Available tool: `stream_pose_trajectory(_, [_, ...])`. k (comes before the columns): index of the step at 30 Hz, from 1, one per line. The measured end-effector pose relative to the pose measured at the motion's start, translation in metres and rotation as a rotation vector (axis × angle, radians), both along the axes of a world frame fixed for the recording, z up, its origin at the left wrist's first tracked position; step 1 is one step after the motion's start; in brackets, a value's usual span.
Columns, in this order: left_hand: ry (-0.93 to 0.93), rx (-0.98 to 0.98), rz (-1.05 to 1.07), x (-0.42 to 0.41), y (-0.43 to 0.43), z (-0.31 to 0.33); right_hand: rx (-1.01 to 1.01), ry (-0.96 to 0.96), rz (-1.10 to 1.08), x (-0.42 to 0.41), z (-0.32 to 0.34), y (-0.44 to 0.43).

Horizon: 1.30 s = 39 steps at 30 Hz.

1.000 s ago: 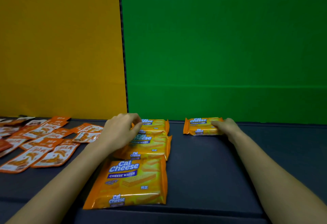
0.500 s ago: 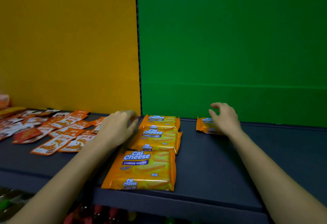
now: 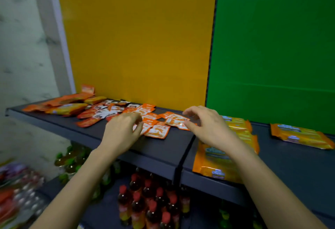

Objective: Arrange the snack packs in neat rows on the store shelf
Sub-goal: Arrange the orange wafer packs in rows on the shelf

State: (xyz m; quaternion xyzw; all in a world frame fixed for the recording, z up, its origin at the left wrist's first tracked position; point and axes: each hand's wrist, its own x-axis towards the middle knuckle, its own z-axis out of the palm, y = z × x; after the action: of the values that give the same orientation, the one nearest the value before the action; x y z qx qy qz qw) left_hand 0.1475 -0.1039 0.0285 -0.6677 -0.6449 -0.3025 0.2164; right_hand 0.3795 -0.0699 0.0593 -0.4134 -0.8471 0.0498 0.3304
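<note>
Shelf point(image 3: 163, 149): loose orange sachets point(image 3: 157, 131) scattered left; wafer packs point(image 3: 208, 165) in a column right, lone wafer pack point(image 3: 301, 136) apart. Left hand point(image 3: 121, 132) curled over sachets, grip unclear; right hand point(image 3: 208, 125) grip open. Lower shelf point(image 3: 101, 210): bottles point(image 3: 145, 201).

A dark shelf point(image 3: 163, 147) runs in front of a yellow back panel point(image 3: 137, 38) and a green back panel point(image 3: 272, 47) (a thin black seam divides them), with a pale marbled wall point(image 3: 21, 47) at left and red-capped bottles point(image 3: 137, 207) crowded on a lower level beneath.
</note>
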Motion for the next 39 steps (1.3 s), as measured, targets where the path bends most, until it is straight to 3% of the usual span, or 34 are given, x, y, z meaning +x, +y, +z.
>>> stream_pose_trajectory(6, [-0.026, -0.051, 0.005, -0.008, -0.014, -0.018, -0.043, -0.008, 0.003, -0.011, -0.026, 0.004])
stream_pose_trajectory(12, [0.004, -0.08, 0.073, -0.114, -0.056, -0.043, -0.101, 0.009, 0.062, -0.125, -0.056, -0.016])
stream_pose_trajectory(20, [-0.094, -0.121, 0.141, -0.221, -0.07, -0.059, -0.199, 0.021, 0.105, -0.246, -0.065, -0.005])
stream_pose_trajectory(30, [-0.132, -0.078, 0.175, -0.314, -0.013, -0.055, -0.237, 0.073, 0.071, -0.357, -0.054, 0.071])
stream_pose_trajectory(39, [-0.136, -0.041, 0.033, -0.378, 0.09, -0.028, -0.306, -0.045, -0.202, -0.428, -0.035, 0.155])
